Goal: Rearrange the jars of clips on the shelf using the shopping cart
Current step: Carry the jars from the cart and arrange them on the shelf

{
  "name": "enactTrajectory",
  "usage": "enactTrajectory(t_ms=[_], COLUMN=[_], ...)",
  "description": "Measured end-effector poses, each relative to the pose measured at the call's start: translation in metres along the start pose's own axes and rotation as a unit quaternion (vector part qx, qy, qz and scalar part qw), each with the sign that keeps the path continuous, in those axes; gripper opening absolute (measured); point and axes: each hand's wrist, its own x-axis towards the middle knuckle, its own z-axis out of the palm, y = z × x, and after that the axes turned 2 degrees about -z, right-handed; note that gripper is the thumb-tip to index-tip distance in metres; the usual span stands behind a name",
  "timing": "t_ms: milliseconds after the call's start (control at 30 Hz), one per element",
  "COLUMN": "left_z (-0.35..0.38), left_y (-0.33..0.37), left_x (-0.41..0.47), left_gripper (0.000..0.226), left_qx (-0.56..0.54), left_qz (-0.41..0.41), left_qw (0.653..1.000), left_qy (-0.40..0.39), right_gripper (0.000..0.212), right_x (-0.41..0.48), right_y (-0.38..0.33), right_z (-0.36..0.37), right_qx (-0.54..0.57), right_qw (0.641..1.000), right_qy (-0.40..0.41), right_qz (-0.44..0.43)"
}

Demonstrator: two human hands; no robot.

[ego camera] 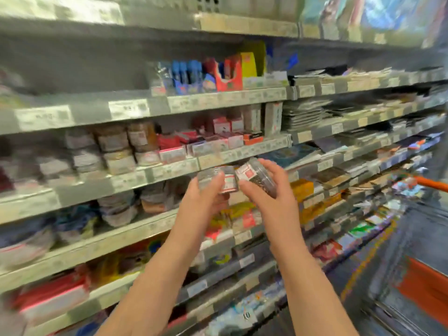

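Left hand (206, 192) grips a clear jar of clips (219, 178) from below, with the fingers curled up round its near wall. This jar carries a red-and-white label and is tilted. Right hand (265, 190) grips a second clear jar (258, 174), with the thumb on the near side and the fingers wrapped over the far side. Dark clips show through the wall of this jar. Both jars are held in the air just below the price-label rail (242, 151). Blur prevents a firm reading of whether the two jars touch each other. Above the rail, toward its left end, further stacked jars (116, 151) stand on the shelf board. Above the rail, near its middle, red and white boxes (218, 139) are lined up. Far to the right of the rail, and lower, is the orange handle of the shopping cart (431, 184). Motion blur covers the whole view, and the label text is unreadable.
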Motion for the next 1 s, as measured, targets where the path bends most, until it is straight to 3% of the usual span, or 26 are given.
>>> enactTrajectory(t_ms=[67,233,433,500,767,833,1000], left_z=[-0.030,-0.081,-0.108,-0.111,-0.126,-0.132,-0.145], left_y=[0.020,0.062,0.101,0.111,0.171,0.179,0.190], left_x=[0.010,0.039,0.080,0.088,0.133,0.148,0.189], left_gripper=[0.083,0.049,0.066,0.060,0.047,0.041,0.049], left_qx=[0.025,0.054,0.142,0.178,0.298,0.362,0.473], left_qz=[0.028,0.071,0.131,0.149,0.186,0.170,0.116], left_qw=[0.999,0.995,0.979,0.970,0.905,0.880,0.833], left_qy=[0.009,0.047,0.067,0.069,0.241,0.257,0.262], right_gripper=[0.035,0.039,0.043,0.047,0.051,0.048,0.048], right_x=[0.012,0.045,0.096,0.116,0.192,0.205,0.225], right_y=[-0.007,-0.017,-0.029,-0.030,-0.029,-0.026,-0.016], right_z=[0.035,0.092,0.121,0.123,0.138,0.143,0.154], right_qx=[0.015,0.036,0.049,0.048,-0.015,-0.015,-0.032], right_qw=[0.999,0.996,0.988,0.984,0.976,0.976,0.976], right_qy=[-0.019,-0.064,-0.098,-0.123,-0.147,-0.145,-0.138], right_qz=[-0.024,-0.060,-0.110,-0.115,-0.159,-0.163,-0.164])
